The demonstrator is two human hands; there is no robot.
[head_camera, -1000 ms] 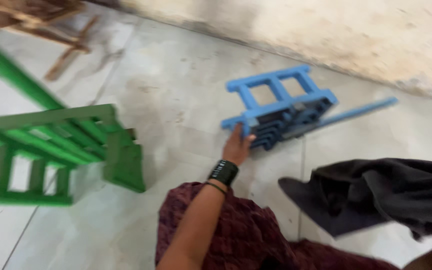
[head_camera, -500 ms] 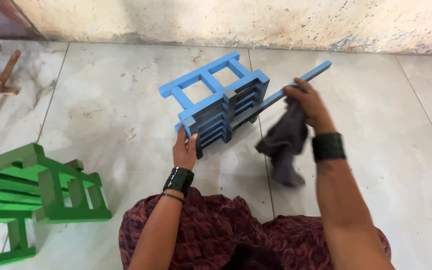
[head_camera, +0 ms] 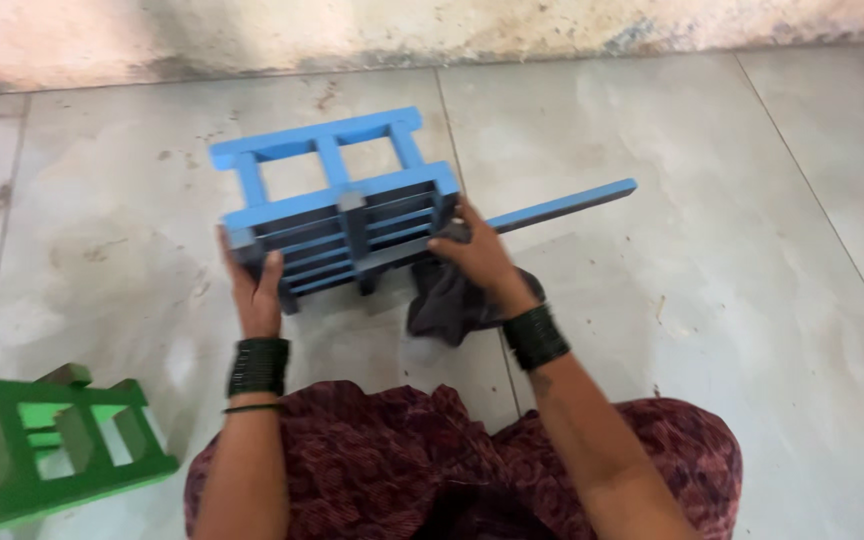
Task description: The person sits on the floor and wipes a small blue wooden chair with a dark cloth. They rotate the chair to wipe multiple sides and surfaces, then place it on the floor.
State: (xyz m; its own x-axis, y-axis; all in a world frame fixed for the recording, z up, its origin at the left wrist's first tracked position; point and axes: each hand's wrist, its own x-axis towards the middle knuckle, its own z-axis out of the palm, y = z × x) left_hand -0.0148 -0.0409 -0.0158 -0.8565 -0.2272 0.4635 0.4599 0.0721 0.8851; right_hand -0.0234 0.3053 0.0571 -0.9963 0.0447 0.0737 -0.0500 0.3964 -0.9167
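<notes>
At the centre of the frame, on the tiled floor (head_camera: 712, 300), a blue frame (head_camera: 337, 205) is held tipped on its side. Its lower left corner is gripped by the left hand (head_camera: 255, 290), fingers closed around it. A dark cloth (head_camera: 452, 300) is clutched in the right hand (head_camera: 477, 260) and pressed against the slats; half a second ago it hung clear, so wiping seems begun. A green frame (head_camera: 52, 450) lies lower left.

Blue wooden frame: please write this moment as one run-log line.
left hand: grips blue wooden frame at end | right hand: presses dark cloth on frame | green frame: on floor, apart
</notes>
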